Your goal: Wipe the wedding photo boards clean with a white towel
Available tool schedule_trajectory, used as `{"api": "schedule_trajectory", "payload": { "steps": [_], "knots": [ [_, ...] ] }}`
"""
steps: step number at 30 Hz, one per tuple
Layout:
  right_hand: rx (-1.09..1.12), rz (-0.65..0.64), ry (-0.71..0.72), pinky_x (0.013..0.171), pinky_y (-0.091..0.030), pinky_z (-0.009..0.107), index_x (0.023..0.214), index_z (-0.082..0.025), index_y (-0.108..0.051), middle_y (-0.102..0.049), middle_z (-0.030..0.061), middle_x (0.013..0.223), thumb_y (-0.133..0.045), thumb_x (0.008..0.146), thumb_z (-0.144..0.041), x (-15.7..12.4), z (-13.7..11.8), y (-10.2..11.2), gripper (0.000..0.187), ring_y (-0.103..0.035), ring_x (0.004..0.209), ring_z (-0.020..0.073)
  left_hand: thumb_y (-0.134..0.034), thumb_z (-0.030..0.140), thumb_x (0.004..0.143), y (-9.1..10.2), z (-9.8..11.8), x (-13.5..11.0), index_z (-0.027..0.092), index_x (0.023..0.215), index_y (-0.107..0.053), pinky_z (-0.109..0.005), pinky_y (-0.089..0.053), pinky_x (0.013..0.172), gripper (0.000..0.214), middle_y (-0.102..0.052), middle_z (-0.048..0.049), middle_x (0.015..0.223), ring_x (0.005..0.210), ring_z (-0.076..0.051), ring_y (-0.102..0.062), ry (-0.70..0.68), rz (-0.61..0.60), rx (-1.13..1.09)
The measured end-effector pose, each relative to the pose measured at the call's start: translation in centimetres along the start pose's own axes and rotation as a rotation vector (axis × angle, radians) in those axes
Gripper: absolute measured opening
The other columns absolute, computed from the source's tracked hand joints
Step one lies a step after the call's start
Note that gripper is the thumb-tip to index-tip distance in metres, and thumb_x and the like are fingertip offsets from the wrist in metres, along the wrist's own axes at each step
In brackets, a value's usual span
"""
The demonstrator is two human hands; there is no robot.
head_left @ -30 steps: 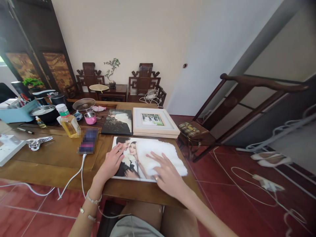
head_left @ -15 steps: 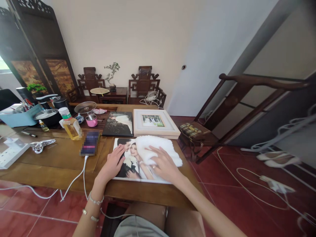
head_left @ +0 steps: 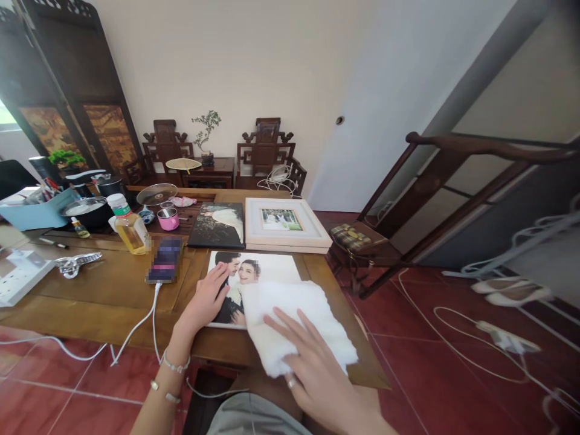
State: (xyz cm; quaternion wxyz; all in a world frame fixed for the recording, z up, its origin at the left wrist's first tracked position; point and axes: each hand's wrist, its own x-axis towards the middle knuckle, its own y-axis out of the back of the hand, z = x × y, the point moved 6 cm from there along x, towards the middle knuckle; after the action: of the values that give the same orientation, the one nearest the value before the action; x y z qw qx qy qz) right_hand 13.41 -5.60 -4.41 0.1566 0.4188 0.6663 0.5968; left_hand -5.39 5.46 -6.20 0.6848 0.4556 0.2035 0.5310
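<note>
White cloth [head_left: 301,296] | partly over photo panel [head_left: 276,264] | right hand [head_left: 310,359]: spread atop | left hand [head_left: 208,299]: flat on panel

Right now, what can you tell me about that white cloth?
The white cloth looks soft and fluffy, like towelling, with uneven edges. It lies spread out, crumpled at its near left corner, partly covering the photo print and extending past it over the wooden table. The right hand rests on top with fingers spread. The cloth's underside is hidden.
</note>
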Motion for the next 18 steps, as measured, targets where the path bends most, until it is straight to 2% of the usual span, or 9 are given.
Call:
{"api": "schedule_trajectory", "payload": {
  "steps": [4,13,18],
  "knots": [
    [0.033,0.002,0.017,0.112,-0.015,0.053,0.061,-0.021,-0.061,-0.041,0.0001,0.143,-0.045,0.058,-0.005,-0.2,-0.1,0.2,0.023,-0.025,0.136,0.0254,-0.033,0.03,0.094,0.1,0.1,0.0,0.022,0.138,-0.037,-0.047,-0.028,0.107,0.044,-0.034,-0.0091,0.147,0.138,-0.022,-0.026,-0.003,-0.003,0.004],
    [0.013,0.021,-0.129,0.108,-0.023,0.053,0.079,-0.019,-0.069,-0.051,0.0081,0.134,-0.046,0.064,-0.005,7.0,6.8,0.1,0.03,-0.036,0.131,0.0268,-0.032,0.03,0.095,0.0,0.0,0.0,0.022,0.138,-0.036,-0.046,-0.03,0.106,0.045,-0.033,-0.0079,0.148,0.138,-0.021,-0.025,0.011,-0.02,0.023],
    [-0.031,0.057,-0.156,0.109,-0.022,0.054,0.085,-0.016,-0.069,-0.051,0.0102,0.134,-0.048,0.069,-0.008,8.6,8.1,-0.3,0.028,-0.036,0.131,0.028,-0.033,0.03,0.094,0.0,0.0,0.0,0.02,0.138,-0.036,-0.046,-0.028,0.108,0.045,-0.034,-0.0089,0.147,0.138,-0.021,-0.026,-0.021,0.008,0.017]
  ]
}}
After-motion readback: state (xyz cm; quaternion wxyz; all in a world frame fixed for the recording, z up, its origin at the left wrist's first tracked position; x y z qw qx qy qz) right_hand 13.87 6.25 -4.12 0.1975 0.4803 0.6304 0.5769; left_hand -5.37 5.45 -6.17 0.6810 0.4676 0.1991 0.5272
